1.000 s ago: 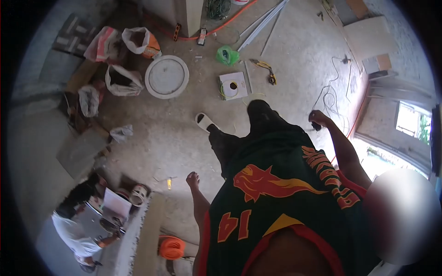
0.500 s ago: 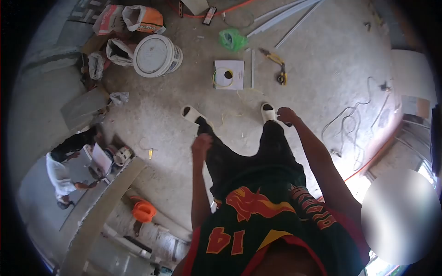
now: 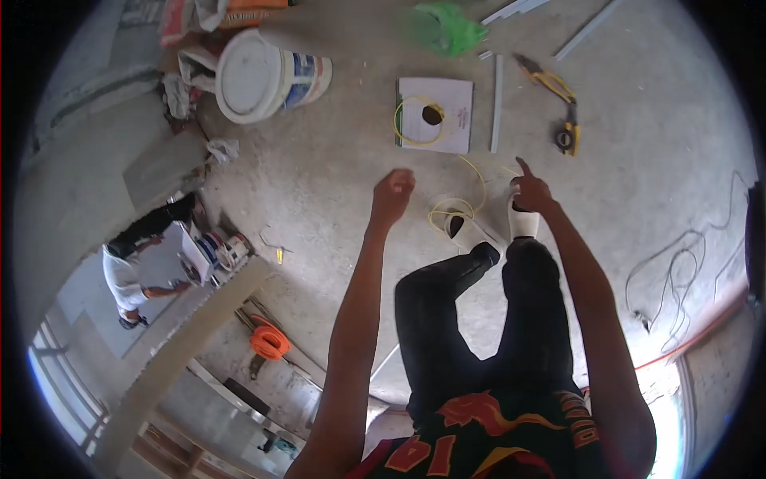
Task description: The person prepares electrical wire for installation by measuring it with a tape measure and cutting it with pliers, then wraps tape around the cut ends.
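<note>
My left hand [image 3: 392,195] hangs above the floor, its fingers curled in; nothing shows in it. My right hand [image 3: 531,190] is over my right shoe, index finger stretched forward and the other fingers bent, holding nothing I can see. Ahead of both hands lies a flat white box [image 3: 452,132] with a round dark hole. Thin yellow wire [image 3: 483,182] runs from the box to loose loops around my left shoe [image 3: 472,234]. To the right of the box are a pale strip [image 3: 496,104] and a yellow-handled tool [image 3: 556,86], with a yellow-and-black item [image 3: 568,140] beside it.
A lidded white bucket [image 3: 255,80] stands at the upper left by several bags. A green plastic bag [image 3: 451,30] is at the top. Grey cable [image 3: 682,259] lies loose at right. An orange hose coil [image 3: 270,342] and another person [image 3: 126,275] are at left.
My hands have moved forward and up in view, and the right index finger has stretched out. My feet have come closer together, nearer the box. The view has shifted.
</note>
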Tool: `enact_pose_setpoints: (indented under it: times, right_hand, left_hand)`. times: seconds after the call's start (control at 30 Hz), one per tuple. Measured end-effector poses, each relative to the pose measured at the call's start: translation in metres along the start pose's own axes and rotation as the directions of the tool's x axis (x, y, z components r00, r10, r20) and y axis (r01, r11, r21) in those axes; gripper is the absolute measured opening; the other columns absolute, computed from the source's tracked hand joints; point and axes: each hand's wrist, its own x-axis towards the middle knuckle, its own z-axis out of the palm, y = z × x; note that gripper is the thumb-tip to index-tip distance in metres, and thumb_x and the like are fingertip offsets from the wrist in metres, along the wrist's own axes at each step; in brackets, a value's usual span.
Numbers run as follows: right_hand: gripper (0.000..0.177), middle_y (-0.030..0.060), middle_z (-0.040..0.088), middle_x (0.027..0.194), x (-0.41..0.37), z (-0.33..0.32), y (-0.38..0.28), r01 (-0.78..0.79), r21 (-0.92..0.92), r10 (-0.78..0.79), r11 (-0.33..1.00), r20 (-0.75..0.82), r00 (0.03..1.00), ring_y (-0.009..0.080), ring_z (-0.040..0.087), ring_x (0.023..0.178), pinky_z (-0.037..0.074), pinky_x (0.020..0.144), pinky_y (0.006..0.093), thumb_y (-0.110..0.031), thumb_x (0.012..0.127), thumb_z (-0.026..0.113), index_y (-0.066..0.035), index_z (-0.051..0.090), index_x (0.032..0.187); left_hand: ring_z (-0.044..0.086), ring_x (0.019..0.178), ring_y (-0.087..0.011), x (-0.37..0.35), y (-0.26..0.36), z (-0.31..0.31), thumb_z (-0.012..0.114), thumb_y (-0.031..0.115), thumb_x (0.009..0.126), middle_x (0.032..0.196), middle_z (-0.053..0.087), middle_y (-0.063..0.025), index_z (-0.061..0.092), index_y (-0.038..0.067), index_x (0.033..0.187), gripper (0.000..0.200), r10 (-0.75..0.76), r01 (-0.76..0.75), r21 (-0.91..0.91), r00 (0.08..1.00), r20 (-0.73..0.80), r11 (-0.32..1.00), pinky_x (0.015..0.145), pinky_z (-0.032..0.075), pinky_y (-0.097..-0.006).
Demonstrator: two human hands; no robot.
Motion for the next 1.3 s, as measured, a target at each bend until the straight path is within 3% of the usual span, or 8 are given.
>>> enact_pose_setpoints:
  times: [0.23,0.33,0.43,0.73,1.0,1.2,1.27,1.3]
  right_hand:
    - [0.037,0.0119,0.063,0.097,0.108,0.034,0.085,0.327,0.027,-0.328,0.945,0.071,0.942,0.0336,0.06,0.087,0.048,0.078,0.0409,-0.02,0.067,0.069,-0.005,0.065,0.1]
    - [0.031,0.0131,0.063,0.091,0.152,0.024,0.143,0.508,0.244,-0.533,0.826,0.043,0.845,0.0322,0.06,0.084,0.048,0.075,0.0394,-0.02,0.069,0.068,-0.003,0.065,0.095]
    - [0.028,0.0135,0.063,0.086,0.158,-0.004,0.14,0.515,-0.008,-0.513,0.857,0.084,0.855,0.0277,0.06,0.079,0.048,0.073,0.0361,-0.016,0.071,0.069,-0.002,0.066,0.094]
    - [0.031,0.0072,0.06,0.081,0.126,-0.115,0.121,0.228,-0.027,-0.224,0.973,0.115,0.968,0.0137,0.057,0.074,0.046,0.068,0.0286,-0.007,0.068,0.073,0.002,0.066,0.097]
    - [0.032,0.0107,0.062,0.074,0.088,-0.27,0.182,0.057,-0.486,-0.191,0.872,-0.232,0.954,0.0222,0.058,0.068,0.047,0.066,0.0328,-0.014,0.06,0.076,0.0,0.069,0.088]
    - [0.033,0.0122,0.061,0.096,0.079,-0.324,0.257,-0.151,-0.625,-0.099,0.766,-0.346,0.933,0.0291,0.059,0.09,0.049,0.079,0.0393,-0.019,0.056,0.082,-0.007,0.067,0.083]
    - [0.037,0.011,0.06,0.097,0.089,-0.315,0.301,-0.081,-0.634,-0.114,0.769,-0.261,0.959,0.0304,0.059,0.094,0.048,0.084,0.0411,-0.024,0.056,0.084,-0.009,0.067,0.086]
    - [0.031,0.0082,0.061,0.097,0.096,-0.297,0.335,-0.061,-0.634,-0.163,0.771,-0.289,0.943,0.0288,0.056,0.094,0.045,0.084,0.0399,-0.023,0.056,0.083,-0.013,0.067,0.08]
  left_hand:
    - [0.067,0.078,-0.0222,0.132,-0.14,0.063,0.066,0.013,0.084,0.083,0.069,-0.0103,0.065,0.003,0.099,0.018,-0.037,0.102,0.166,0.935,-0.353,0.981,0.07,0.052,-0.0314]
    - [0.067,0.075,-0.0244,0.169,-0.171,0.086,0.07,0.018,0.081,0.081,0.068,-0.0123,0.065,0.002,0.097,0.023,-0.13,0.193,0.031,0.763,-0.633,0.981,0.069,0.052,-0.0349]
    - [0.067,0.075,-0.0266,0.184,-0.193,0.103,0.072,0.022,0.078,0.082,0.069,-0.0136,0.065,0.002,0.095,0.027,-0.165,0.184,-0.05,0.683,-0.712,0.982,0.069,0.052,-0.0372]
    - [0.063,0.07,-0.0164,0.18,-0.212,0.11,0.069,0.009,0.078,0.079,0.068,-0.0091,0.068,0.0,0.093,0.018,-0.344,-0.078,-0.487,0.61,-0.714,0.87,0.068,0.05,-0.028]
    - [0.066,0.069,-0.0208,0.118,-0.119,0.036,0.067,0.01,0.078,0.08,0.069,-0.0121,0.067,0.0,0.088,0.014,-0.086,-0.223,-0.261,0.584,-0.807,0.939,0.066,0.052,-0.0308]
    - [0.066,0.069,-0.0244,0.097,-0.039,-0.027,0.062,0.016,0.082,0.083,0.068,-0.0116,0.065,0.002,0.085,0.015,-0.241,-0.286,-0.612,0.735,-0.634,0.738,0.066,0.052,-0.0338]
    - [0.066,0.076,-0.0248,0.116,-0.085,-0.044,0.054,0.026,0.087,0.088,0.068,-0.0126,0.063,0.005,0.09,0.024,0.538,-0.353,0.452,0.744,-0.395,0.819,0.072,0.051,-0.038]
    - [0.062,0.09,-0.0273,0.107,-0.075,-0.039,0.05,0.03,0.089,0.099,0.066,-0.0143,0.064,0.006,0.098,0.029,0.408,-0.286,0.325,0.813,-0.416,0.902,0.084,0.045,-0.0409]
